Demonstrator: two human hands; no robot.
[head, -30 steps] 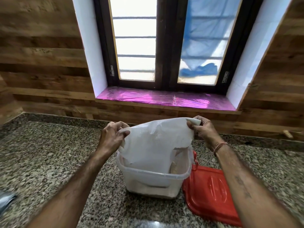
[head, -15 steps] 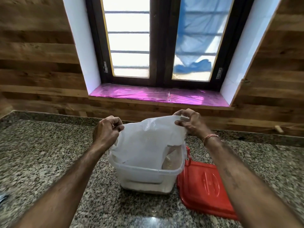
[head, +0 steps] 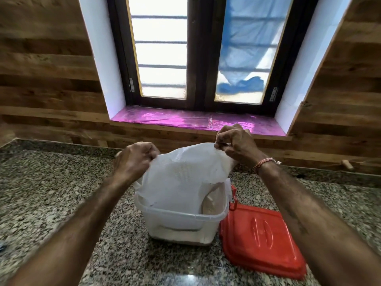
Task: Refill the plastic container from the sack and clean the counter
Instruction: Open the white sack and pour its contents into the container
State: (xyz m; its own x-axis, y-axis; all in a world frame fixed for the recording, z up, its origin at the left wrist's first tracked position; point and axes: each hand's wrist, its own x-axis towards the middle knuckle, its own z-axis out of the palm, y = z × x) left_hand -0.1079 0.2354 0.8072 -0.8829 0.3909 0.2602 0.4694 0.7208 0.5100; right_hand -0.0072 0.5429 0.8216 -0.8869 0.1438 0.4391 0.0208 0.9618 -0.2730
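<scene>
On the granite counter [head: 51, 195] below the window, I have the white sack [head: 181, 178] upended with its mouth down inside the clear plastic container [head: 181, 221], left hand [head: 134, 159] and right hand [head: 237, 145] each clenched on a top corner. Some pale contents show in the container; how much remains in the sack I can't tell. To finish well: lift slowly and evenly, shake lightly, keep the mouth below the rim, avoid spilling toward the red lid [head: 261, 234] just beside.
</scene>
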